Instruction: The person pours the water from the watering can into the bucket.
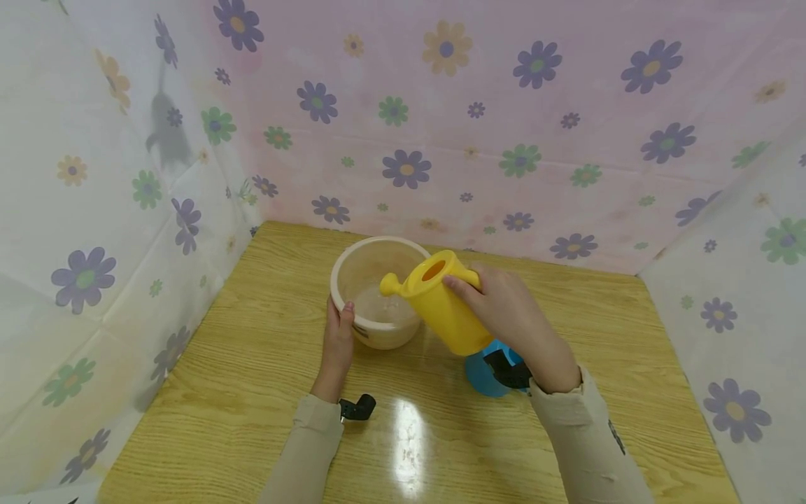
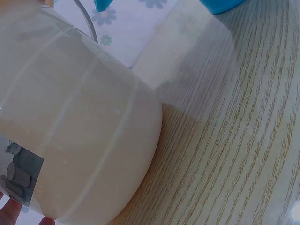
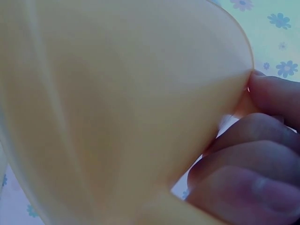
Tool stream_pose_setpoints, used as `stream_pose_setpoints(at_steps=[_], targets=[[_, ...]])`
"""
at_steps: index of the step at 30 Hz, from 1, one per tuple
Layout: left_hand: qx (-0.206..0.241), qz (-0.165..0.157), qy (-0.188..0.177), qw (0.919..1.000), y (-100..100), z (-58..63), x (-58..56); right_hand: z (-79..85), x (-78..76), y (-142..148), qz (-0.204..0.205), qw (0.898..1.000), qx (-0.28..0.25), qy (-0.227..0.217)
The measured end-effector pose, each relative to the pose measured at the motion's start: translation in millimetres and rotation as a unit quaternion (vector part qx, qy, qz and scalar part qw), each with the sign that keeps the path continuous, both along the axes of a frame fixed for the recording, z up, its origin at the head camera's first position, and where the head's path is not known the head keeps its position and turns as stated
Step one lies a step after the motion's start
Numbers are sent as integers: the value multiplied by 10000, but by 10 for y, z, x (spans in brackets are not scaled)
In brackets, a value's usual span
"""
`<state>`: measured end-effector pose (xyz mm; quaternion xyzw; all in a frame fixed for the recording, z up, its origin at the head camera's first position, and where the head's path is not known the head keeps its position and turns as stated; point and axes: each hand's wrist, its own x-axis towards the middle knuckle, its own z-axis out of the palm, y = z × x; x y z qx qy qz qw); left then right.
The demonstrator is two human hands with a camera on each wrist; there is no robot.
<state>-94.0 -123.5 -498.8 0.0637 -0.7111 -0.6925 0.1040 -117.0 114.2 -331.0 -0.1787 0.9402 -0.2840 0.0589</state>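
Note:
A cream bucket (image 1: 387,337), rounded and open-topped, stands on the table. My left hand (image 1: 340,343) grips its near left side, thumb over the rim. In the left wrist view the bucket's ribbed wall (image 2: 93,122) fills much of the picture, with fingertips (image 2: 9,213) at the lower left corner. My right hand (image 1: 513,304) holds a yellow watering can (image 1: 448,318) by its handle, tilted so the spout's round head (image 1: 390,284) hangs over the bucket. Fingers curled round the handle (image 3: 248,159) show in the right wrist view. Small bright specks lie at the bucket's bottom.
Behind the watering can, partly hidden by it and the right wrist, sits a blue object (image 1: 481,378). The wood-grain table (image 1: 252,420) meets flowered cloth walls (image 1: 352,161) at the back and both sides. Black camera mounts (image 1: 359,407) stick out from the wrists.

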Motion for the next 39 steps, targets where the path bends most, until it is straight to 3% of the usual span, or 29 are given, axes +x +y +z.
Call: stream_pose_setpoints(at_steps=[9, 20, 26, 34, 39], targets=[[80, 38, 43, 10000, -39, -303, -111, -7, -15, 3, 6, 10000, 28, 34], [55, 89, 35, 9999, -33, -334, -117, 6, -11, -4, 8, 10000, -1, 39], [150, 15, -5, 9999, -39, -300, -113, 13, -2, -3, -19, 10000, -8, -21], [85, -85, 14, 9999, -10, -27, -10, 20, 1, -1, -36, 10000, 50, -23], [45, -81, 49, 9999, 1, 7, 6, 18, -4, -3, -40, 10000, 56, 5]])
